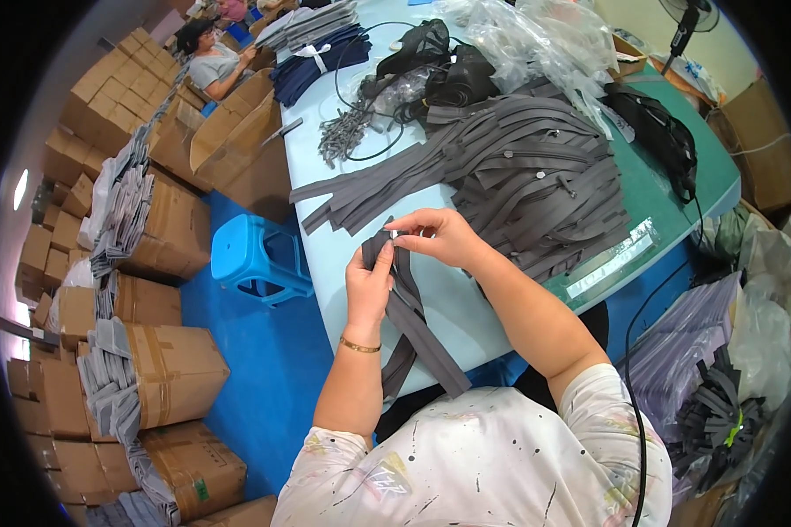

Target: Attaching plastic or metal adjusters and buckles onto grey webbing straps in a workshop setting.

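Note:
In my left hand I grip the upper end of a dark grey zipper strip. Its lengths hang crossed over the table's near edge toward my lap. The thumb and fingertips of my right hand are pinched together at the zipper's top end, touching the left fingers. A small pale piece shows between the fingertips, too small to make out. Beyond my right hand lies a large heap of similar zipper strips, with a few shiny metal bits on it. More strips fan out from it to the left.
The pale blue table also carries small grey pieces, black bundles, clear plastic bags and folded dark blue cloth. A blue stool and cardboard boxes stand left. Another person sits far left.

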Available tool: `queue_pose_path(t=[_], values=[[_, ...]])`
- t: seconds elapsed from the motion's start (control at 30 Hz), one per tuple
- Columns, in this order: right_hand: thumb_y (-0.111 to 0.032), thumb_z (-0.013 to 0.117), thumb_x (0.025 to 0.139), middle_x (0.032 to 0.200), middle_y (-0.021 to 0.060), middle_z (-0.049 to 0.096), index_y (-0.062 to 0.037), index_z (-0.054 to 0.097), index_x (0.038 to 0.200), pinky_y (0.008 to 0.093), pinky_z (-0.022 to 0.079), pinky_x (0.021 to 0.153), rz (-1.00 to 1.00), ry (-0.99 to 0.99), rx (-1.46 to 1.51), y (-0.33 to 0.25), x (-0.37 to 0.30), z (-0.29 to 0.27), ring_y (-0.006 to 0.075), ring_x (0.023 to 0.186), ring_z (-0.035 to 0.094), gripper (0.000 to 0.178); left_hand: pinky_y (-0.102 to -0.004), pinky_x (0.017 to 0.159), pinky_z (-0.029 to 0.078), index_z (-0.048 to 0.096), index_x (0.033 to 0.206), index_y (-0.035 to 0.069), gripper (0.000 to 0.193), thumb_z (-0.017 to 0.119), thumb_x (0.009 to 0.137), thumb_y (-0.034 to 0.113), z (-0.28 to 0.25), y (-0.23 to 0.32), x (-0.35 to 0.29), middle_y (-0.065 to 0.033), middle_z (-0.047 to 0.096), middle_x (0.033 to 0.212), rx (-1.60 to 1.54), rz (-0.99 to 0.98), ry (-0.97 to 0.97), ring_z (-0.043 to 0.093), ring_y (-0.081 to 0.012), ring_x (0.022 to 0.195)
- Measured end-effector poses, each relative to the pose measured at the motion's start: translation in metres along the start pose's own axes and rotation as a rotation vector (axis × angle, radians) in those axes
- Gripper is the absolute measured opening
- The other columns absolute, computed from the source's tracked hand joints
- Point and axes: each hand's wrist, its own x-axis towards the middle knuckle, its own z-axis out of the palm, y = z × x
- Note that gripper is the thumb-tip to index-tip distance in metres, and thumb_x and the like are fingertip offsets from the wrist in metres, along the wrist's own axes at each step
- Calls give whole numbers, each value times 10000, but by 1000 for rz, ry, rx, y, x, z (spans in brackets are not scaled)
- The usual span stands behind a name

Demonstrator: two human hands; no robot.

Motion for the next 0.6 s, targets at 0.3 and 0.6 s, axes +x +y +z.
queue_pose_path(t=[0.3, 0.6], values=[[-78, 687, 765, 819, -9, 645, -106, 689, 970, 193, 424, 601, 89, 50, -50, -4, -1, 4, 35, 668, 509, 207, -184, 383, 285, 588, 893, 20, 161, 613, 857, 175, 0, -2, -1, 37, 489, 614, 54, 43, -4, 382, -28, 440], [-66, 665, 780, 860, 22, 653, -42, 676, 967, 201, 469, 704, 192, 84, 105, 3, -1, 11, 63, 788, 581, 188, -176, 395, 310, 601, 884, 4, 138, 611, 853, 138, 0, -2, 0, 4, 554, 672, 74, 49, 7, 415, -40, 446]])
